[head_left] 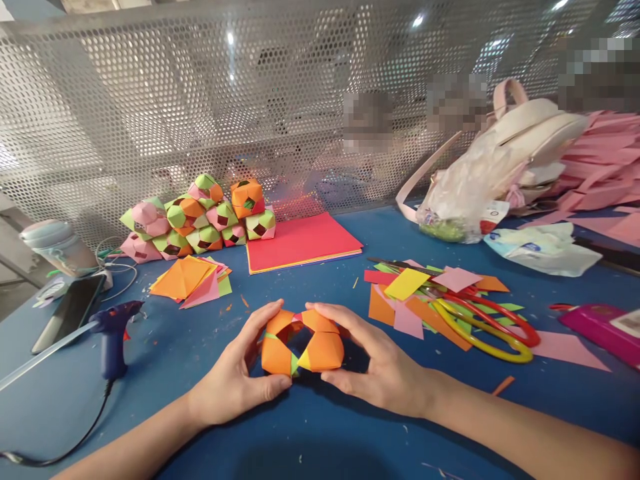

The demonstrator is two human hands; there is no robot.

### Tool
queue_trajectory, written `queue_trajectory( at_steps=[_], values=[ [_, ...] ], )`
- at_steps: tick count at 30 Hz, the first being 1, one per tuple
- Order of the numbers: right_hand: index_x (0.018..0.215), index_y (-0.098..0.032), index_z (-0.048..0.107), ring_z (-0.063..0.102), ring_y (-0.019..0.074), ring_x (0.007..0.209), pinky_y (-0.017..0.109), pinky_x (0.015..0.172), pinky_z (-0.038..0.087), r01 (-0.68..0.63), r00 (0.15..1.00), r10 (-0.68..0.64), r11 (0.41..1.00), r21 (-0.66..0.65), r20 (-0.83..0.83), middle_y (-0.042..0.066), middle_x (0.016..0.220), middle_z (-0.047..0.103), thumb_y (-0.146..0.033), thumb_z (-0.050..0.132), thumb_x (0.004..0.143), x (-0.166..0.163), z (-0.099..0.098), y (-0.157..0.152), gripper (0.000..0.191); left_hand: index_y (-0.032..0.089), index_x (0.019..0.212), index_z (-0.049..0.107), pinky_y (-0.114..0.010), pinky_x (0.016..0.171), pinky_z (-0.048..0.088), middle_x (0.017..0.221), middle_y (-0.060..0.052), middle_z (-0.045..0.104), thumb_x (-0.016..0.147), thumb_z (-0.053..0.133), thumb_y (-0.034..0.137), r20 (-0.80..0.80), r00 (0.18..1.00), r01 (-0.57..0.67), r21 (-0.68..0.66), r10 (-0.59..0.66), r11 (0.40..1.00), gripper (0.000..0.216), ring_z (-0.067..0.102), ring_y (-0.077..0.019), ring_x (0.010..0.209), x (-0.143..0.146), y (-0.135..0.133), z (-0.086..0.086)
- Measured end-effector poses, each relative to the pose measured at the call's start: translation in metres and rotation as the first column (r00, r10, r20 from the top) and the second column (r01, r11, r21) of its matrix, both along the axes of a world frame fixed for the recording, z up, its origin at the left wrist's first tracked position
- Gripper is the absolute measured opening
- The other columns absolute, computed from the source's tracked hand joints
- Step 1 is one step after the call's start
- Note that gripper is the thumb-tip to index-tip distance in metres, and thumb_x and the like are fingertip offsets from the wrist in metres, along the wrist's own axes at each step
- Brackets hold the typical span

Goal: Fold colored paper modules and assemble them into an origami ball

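An open folded-paper ball (323,350), mostly orange with bits of yellow, green and pink, is held low over the blue table between both hands. My left hand (235,373) wraps its left side, thumb at the lower edge and fingers over the top. On the opposite side, my right hand (383,363) grips it in the same way. A dark gap shows through the middle of the ball. Behind it to the left lies a pile of orange, pink and green paper squares (185,279).
Finished paper balls (200,217) are stacked by the perforated metal screen (300,100). Red sheets (305,241) lie beside them. At left are a glue gun (114,340), phone (70,313) and cup (60,247). Scissors (480,330) rest among paper scraps at right, before a backpack (525,133).
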State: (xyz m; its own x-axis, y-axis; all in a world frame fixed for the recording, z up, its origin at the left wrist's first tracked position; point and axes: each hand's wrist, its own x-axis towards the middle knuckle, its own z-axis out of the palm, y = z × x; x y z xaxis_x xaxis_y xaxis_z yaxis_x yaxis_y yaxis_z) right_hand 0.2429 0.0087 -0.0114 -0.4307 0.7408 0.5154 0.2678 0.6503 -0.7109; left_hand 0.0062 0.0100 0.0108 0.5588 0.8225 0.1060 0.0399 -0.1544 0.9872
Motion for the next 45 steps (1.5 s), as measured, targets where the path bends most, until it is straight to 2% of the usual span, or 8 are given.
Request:
queue_trajectory(
  at_steps=[4,9,13,22,33,45],
  values=[
    [0.138,-0.032,0.030,0.049,0.0254,0.120,0.041,0.096,0.047,-0.008,1.000,0.008,0.999,-0.049,-0.003,0.008,0.137,0.043,-0.027,0.066,0.077,0.000,0.000,0.000,0.070,0.032,0.141,0.027,-0.042,0.109,0.029,0.150,-0.006,0.025,0.078,0.066,0.026,-0.036,0.999,0.017,0.008,-0.017,1.000,0.074,0.030,-0.0290,0.134,0.000,0.001,0.001],
    [0.137,-0.030,0.029,0.047,0.0244,0.122,0.041,0.097,0.047,0.012,1.000,-0.011,1.000,-0.018,0.029,0.008,0.137,0.043,-0.029,0.064,0.079,0.000,0.000,-0.001,0.068,0.035,0.141,0.024,-0.042,0.114,0.018,0.153,-0.001,0.016,0.082,0.061,0.029,-0.184,0.983,0.016,0.161,0.014,0.987,0.071,0.016,-0.0258,0.139,-0.004,0.002,0.000],
    [0.137,-0.030,0.030,0.047,0.0238,0.122,0.039,0.096,0.048,0.028,0.999,-0.029,1.000,0.015,0.045,0.008,0.136,0.045,-0.029,0.064,0.079,0.000,0.001,-0.002,0.067,0.037,0.140,0.025,-0.040,0.114,0.017,0.153,0.001,0.014,0.083,0.060,0.029,-0.211,0.977,0.025,0.230,0.024,0.973,0.068,0.009,-0.0232,0.141,-0.004,0.002,-0.001],
    [0.137,-0.028,0.030,0.044,0.0239,0.125,0.041,0.100,0.044,0.045,0.998,-0.046,0.999,0.025,0.040,0.009,0.137,0.043,-0.028,0.061,0.081,-0.003,0.005,-0.002,0.064,0.037,0.140,0.027,-0.038,0.113,0.020,0.153,0.001,0.016,0.084,0.058,0.029,-0.166,0.985,0.002,0.245,0.040,0.970,0.065,0.012,-0.0228,0.140,-0.002,-0.001,-0.002],
    [0.134,-0.029,0.032,0.048,0.0233,0.122,0.044,0.106,0.037,0.048,0.996,-0.061,0.983,-0.176,-0.069,0.007,0.138,0.043,-0.032,0.055,0.086,-0.009,0.009,-0.013,0.054,0.038,0.138,0.029,-0.034,0.112,0.026,0.153,0.001,0.016,0.085,0.057,0.025,-0.132,0.986,-0.063,0.293,0.106,0.954,0.062,0.009,-0.0212,0.141,0.004,-0.005,-0.004],
    [0.134,-0.022,0.031,0.046,0.0231,0.124,0.042,0.105,0.038,0.037,0.993,-0.061,0.972,-0.232,-0.097,0.010,0.138,0.042,-0.021,0.049,0.085,-0.014,0.016,-0.016,0.053,0.040,0.137,0.030,-0.039,0.112,0.025,0.152,0.001,0.014,0.084,0.058,0.023,-0.054,0.995,-0.074,0.249,0.090,0.966,0.061,0.015,-0.0241,0.140,0.005,-0.009,-0.009]
  ],
)
